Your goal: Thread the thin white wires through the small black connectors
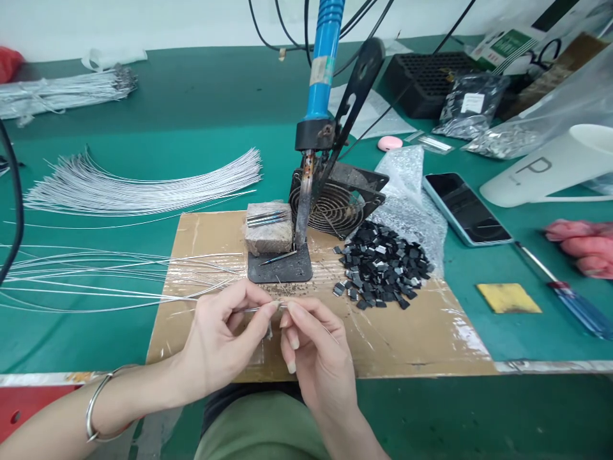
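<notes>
My left hand (pixel 225 348) and my right hand (pixel 318 351) meet over the front of a cardboard sheet (pixel 407 342), fingertips almost touching. Each pinches a thin wire between thumb and forefinger; the wire's end is mostly hidden by the fingers. A fine strand trails across my right palm. Just beyond my hands, a blue-handled soldering iron (pixel 327 38) points down in its stand at a black pad (pixel 282 271). On that pad rest a grey block (pixel 267 236) with metal rods on top. Loose white wires (pixel 119 265) spread left of my hands. Small black connectors (pixel 383 265) lie heaped to the right.
Behind the loose wires lies a thick bundle of white wires (pixel 143 188). A fan (pixel 340 204) stands behind the iron. Farther right are a phone (pixel 467 207), a yellow sponge (pixel 508 298), a screwdriver (pixel 575 303) and a white cup (pixel 550 166).
</notes>
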The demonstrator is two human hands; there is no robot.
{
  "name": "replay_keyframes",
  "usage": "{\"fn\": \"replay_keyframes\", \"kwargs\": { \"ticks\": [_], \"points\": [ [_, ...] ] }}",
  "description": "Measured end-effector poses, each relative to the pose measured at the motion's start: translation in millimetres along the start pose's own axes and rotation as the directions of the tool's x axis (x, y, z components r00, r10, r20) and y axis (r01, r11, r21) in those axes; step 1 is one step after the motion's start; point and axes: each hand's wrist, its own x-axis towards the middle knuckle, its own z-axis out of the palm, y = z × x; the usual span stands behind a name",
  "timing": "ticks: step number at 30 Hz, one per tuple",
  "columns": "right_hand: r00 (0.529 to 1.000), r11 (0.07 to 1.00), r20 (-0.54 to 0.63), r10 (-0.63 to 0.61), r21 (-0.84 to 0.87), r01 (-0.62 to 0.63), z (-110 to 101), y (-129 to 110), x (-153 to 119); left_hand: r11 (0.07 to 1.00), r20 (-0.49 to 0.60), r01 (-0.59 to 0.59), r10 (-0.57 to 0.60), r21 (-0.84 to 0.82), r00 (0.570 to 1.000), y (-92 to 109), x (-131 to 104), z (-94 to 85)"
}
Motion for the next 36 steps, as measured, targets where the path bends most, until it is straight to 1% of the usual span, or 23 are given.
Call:
{"fn": "replay_keyframes", "kwargs": {
  "ticks": [6, 9, 14, 19, 24, 29, 36],
  "points": [
    [1.000, 1.000, 0.028, 0.003, -0.018, -0.003, -1.9, 1.0, 1.3, 0.993, 0.007, 0.061, -0.060, -0.105, 0.998, 5.3, 3.8, 0.0],
    [0.999, 0.998, 0.045, -0.025, -0.059, 0.027, -5.1, 0.8, 1.2, 0.988, -0.001, 0.085, -0.086, -0.132, 0.996, 8.1, 5.0, -0.7],
    [0.993, 0.985, 0.059, -0.098, -0.137, 0.105, -7.7, 2.2, -0.7, 0.985, -0.010, 0.079, -0.082, -0.151, 0.997, 10.9, 5.8, -0.1],
    [0.991, 0.977, 0.051, -0.125, -0.165, 0.132, -7.8, 1.9, -0.8, 0.988, -0.002, 0.093, -0.094, -0.120, 0.996, 11.4, 6.3, -0.5],
    [0.991, 0.974, 0.053, -0.125, -0.183, 0.132, -9.0, -0.8, -0.6, 0.990, 0.029, 0.114, -0.112, -0.085, 0.993, 8.4, 5.5, -2.1],
    [0.991, 0.967, 0.070, -0.113, -0.221, 0.126, -11.5, -4.7, 0.3, 0.993, 0.040, 0.085, -0.082, -0.079, 0.996, 8.8, 5.3, -3.1],
    [0.994, 0.965, 0.113, -0.012, -0.261, 0.041, -16.6, -15.4, 5.2, 0.998, 0.078, 0.054, -0.051, -0.035, 0.996, 9.9, 5.5, -6.0]
  ]
}}
